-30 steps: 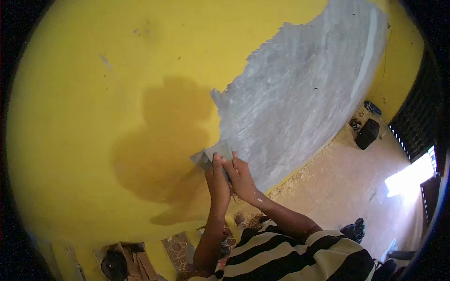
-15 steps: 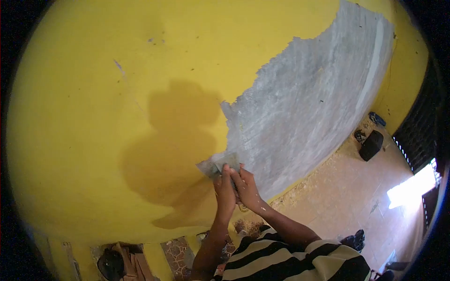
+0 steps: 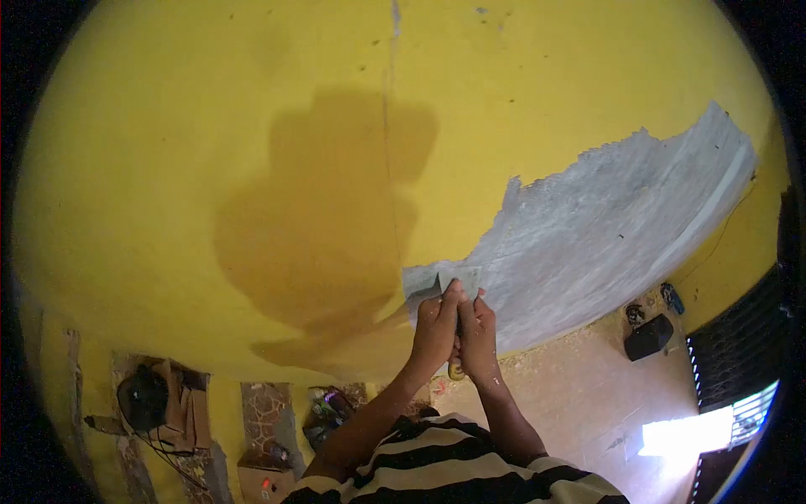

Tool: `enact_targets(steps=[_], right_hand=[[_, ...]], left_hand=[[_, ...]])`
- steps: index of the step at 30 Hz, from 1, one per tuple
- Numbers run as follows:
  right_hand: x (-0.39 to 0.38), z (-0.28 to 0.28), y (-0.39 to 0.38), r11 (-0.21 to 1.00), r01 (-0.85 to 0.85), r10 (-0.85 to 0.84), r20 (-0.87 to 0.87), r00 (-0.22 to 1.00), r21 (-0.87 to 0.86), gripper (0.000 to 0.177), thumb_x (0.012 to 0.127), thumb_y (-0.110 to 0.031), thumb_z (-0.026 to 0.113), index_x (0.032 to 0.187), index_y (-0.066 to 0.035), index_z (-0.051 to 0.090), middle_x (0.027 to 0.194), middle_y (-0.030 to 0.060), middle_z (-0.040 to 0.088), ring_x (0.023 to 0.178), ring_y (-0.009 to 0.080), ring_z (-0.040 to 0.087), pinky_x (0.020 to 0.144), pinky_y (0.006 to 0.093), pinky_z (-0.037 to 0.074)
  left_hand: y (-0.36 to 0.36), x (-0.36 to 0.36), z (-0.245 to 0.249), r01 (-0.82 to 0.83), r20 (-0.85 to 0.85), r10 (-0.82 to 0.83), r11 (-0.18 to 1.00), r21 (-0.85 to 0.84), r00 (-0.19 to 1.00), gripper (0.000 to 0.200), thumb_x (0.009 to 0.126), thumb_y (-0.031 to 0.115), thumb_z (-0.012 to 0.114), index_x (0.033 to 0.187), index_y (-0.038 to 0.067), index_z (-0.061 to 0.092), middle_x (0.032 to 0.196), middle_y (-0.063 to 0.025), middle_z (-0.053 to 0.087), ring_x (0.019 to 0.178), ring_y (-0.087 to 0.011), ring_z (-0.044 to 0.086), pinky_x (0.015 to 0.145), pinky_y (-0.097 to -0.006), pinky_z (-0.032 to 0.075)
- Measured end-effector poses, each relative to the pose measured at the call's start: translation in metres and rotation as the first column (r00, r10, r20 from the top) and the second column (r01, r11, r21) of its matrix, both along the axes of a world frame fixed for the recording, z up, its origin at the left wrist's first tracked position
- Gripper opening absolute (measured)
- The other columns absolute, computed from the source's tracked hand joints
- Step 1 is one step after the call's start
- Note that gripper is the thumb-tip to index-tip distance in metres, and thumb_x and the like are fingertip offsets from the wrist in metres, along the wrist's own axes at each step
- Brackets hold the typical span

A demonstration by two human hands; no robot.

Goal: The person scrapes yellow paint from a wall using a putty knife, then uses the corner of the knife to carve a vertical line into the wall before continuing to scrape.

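Scraper [image 3: 449,281] shifted right; left hand [image 3: 435,328], right hand [image 3: 477,334] gripping.

No readable text, labels or signs.

On my feed I see a short-sleeved shirt [image 3: 470,466] in broad horizontal bands, black alternating with off-white, which fills the bottom edge of the view and creases a little where the bands curve over the shoulders. The sleeves [image 3: 323,483] carry the same stripes and end high up, and the forearms [image 3: 378,412] beyond them are uncovered. The left hand [image 3: 435,326] and the right hand [image 3: 478,338] are bare too.
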State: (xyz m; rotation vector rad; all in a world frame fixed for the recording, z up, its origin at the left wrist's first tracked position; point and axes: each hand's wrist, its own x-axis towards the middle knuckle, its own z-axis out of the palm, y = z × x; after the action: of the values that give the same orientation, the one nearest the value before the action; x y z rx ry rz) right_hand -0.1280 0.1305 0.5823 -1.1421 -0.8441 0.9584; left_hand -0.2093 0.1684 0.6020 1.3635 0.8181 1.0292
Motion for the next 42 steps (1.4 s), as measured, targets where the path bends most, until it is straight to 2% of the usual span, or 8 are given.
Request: enact_targets(steps=[11, 13, 15, 19, 37, 39, 41, 42], right_hand=[[-0.013, 0.012, 0.001, 0.988, 0.136, -0.143, 0.101, 0.984, 0.076, 0.028, 0.101, -0.028, 0.045, 0.093, -0.003, 0.055, 0.059, -0.0038, 0.049, 0.047, 0.0026, 0.041, 0.041, 0.0206, 0.031], [-0.012, 0.021, 0.006, 0.977, 0.165, -0.191, 0.205, 0.960, 0.137, 0.029, 0.100, -0.029, 0.045, 0.092, -0.004, 0.055, 0.060, -0.0042, 0.050, 0.048, 0.0023, 0.041, 0.042, 0.0202, 0.031], [-0.009, 0.038, 0.010, 0.983, 0.154, -0.157, 0.025, 0.987, 0.100, 0.030, 0.100, -0.029, 0.045, 0.089, -0.004, 0.054, 0.061, -0.0043, 0.050, 0.050, 0.0023, 0.041, 0.044, 0.0201, 0.030], [-0.015, 0.041, 0.009, 0.977, 0.169, -0.176, 0.047, 0.983, 0.130, 0.032, 0.101, -0.031, 0.044, 0.089, -0.003, 0.054, 0.061, -0.0030, 0.049, 0.050, 0.0031, 0.041, 0.044, 0.0206, 0.030], [0.000, 0.023, 0.009, 0.978, 0.144, -0.176, 0.214, 0.961, 0.153, 0.036, 0.100, -0.033, 0.044, 0.086, -0.001, 0.054, 0.058, -0.0018, 0.049, 0.051, 0.0034, 0.041, 0.045, 0.0216, 0.033], [0.003, 0.041, 0.012, 0.961, 0.125, -0.207, 0.342, 0.916, 0.246, 0.036, 0.100, -0.033, 0.043, 0.088, -0.001, 0.054, 0.059, -0.0014, 0.049, 0.052, 0.0036, 0.042, 0.046, 0.0216, 0.033], [-0.005, 0.062, 0.012, 0.972, 0.145, -0.156, 0.047, 0.987, 0.183, 0.036, 0.100, -0.032, 0.043, 0.089, 0.000, 0.054, 0.060, -0.0010, 0.050, 0.052, 0.0036, 0.042, 0.046, 0.0219, 0.033], [-0.005, 0.059, 0.011, 0.938, 0.176, -0.276, 0.335, 0.901, 0.299, 0.035, 0.100, -0.032, 0.043, 0.089, -0.001, 0.055, 0.061, -0.0016, 0.050, 0.050, 0.0033, 0.041, 0.045, 0.0217, 0.032]], left_hand=[[0.009, 0.006, -0.017, 0.028, 0.087, -0.026, 0.999, -0.020, 0.996, 0.049, 0.100, 0.035, 0.043, 0.081, -0.005, 0.064, 0.057, -0.0087, 0.056, 0.052, -0.0144, 0.054, 0.051, -0.0308, 0.042], [0.017, 0.009, -0.013, -0.082, -0.055, 0.105, 0.943, 0.321, 0.993, 0.050, 0.100, 0.035, 0.043, 0.078, -0.005, 0.063, 0.054, -0.0091, 0.054, 0.050, -0.0147, 0.053, 0.050, -0.0318, 0.042], [0.014, 0.002, 0.028, 0.069, -0.032, -0.069, 0.998, 0.005, 0.997, 0.051, 0.100, 0.035, 0.042, 0.078, -0.006, 0.063, 0.053, -0.0100, 0.054, 0.049, -0.0152, 0.052, 0.050, -0.0335, 0.041], [0.015, 0.006, 0.025, 0.057, 0.163, -0.084, 0.985, 0.166, 0.983, 0.053, 0.100, 0.040, 0.039, 0.092, -0.004, 0.068, 0.056, -0.0044, 0.056, 0.048, -0.0108, 0.050, 0.045, -0.0274, 0.041], [0.012, 0.008, 0.008, 0.055, -0.057, -0.054, 0.998, 0.021, 0.997, 0.048, 0.099, 0.038, 0.043, 0.091, -0.002, 0.068, 0.066, -0.0063, 0.064, 0.057, -0.0113, 0.057, 0.054, -0.0268, 0.045], [0.016, 0.019, 0.037, -0.028, 0.239, -0.019, 0.981, 0.192, 0.971, 0.047, 0.099, 0.036, 0.043, 0.090, -0.002, 0.068, 0.064, -0.0057, 0.063, 0.056, -0.0110, 0.056, 0.052, -0.0265, 0.045], [0.014, 0.020, 0.046, -0.003, 0.280, -0.047, 0.985, 0.174, 0.959, 0.047, 0.099, 0.036, 0.042, 0.091, -0.002, 0.068, 0.063, -0.0051, 0.062, 0.054, -0.0102, 0.055, 0.049, -0.0268, 0.043], [0.014, 0.017, 0.042, -0.003, 0.191, -0.026, 0.989, 0.151, 0.981, 0.049, 0.099, 0.036, 0.043, 0.080, -0.004, 0.062, 0.057, -0.0082, 0.058, 0.050, -0.0128, 0.053, 0.049, -0.0306, 0.042]])
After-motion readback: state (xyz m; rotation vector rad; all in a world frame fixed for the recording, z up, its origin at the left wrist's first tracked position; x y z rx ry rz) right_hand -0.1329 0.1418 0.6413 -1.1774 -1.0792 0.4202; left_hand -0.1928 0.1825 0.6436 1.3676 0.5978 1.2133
